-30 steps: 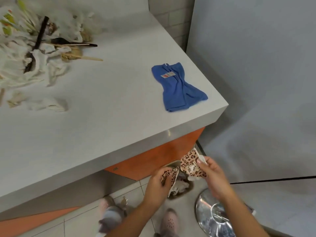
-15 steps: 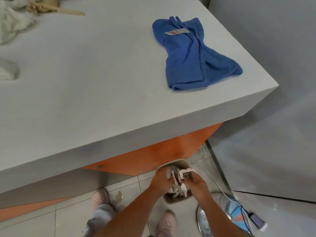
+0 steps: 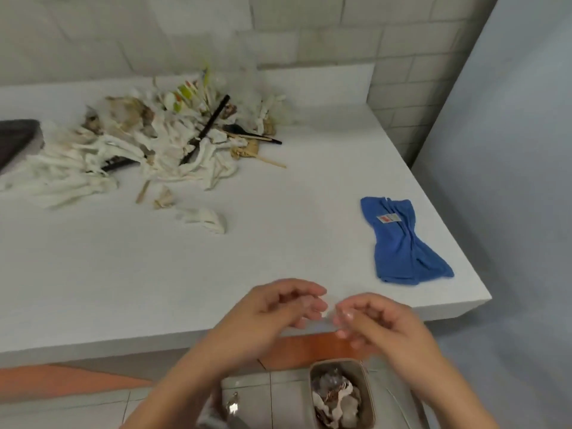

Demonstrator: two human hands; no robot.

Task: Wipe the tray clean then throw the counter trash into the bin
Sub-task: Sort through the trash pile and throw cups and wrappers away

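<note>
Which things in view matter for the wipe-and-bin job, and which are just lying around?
Job:
tray, at the left edge
blue cloth
trash pile
stray napkin
bin, partly full

Just there:
thin cable beside the bin
orange panel under the counter

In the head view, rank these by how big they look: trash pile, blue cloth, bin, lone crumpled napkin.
1. trash pile
2. blue cloth
3. bin, cut off by the frame edge and farther from the camera, so its rank against the cloth is unsure
4. lone crumpled napkin
</note>
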